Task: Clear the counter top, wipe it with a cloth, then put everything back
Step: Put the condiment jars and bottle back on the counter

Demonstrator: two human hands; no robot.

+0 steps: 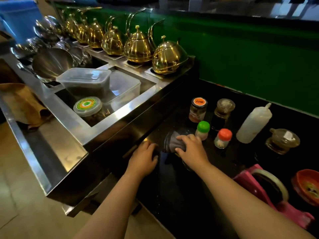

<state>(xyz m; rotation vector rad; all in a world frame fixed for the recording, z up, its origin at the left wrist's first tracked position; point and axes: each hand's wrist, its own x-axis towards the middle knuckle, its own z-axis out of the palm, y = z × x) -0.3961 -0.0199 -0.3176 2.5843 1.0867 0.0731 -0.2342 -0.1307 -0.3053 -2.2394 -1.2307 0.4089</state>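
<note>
Apparently the job sits somewhere in its wiping stage: the right hand (190, 149) presses down, fingers curled, on a grey cloth (172, 143) near the left edge of the black counter (181, 195), while the left hand (144, 158) rests open and flat at that edge, holding nothing. Whether the clearing was ever done I cannot tell, since the sauce jar (198, 109), two capped shakers (203, 130), squeeze bottle (253, 124) and glass cruets (223, 112) stand along the back, just beyond the cloth.

A black counter top (241, 94) fills the lower right, bearing a jar (197, 110), two shakers (203, 130), a squeeze bottle (252, 124) and a grey cloth (174, 142).
</note>
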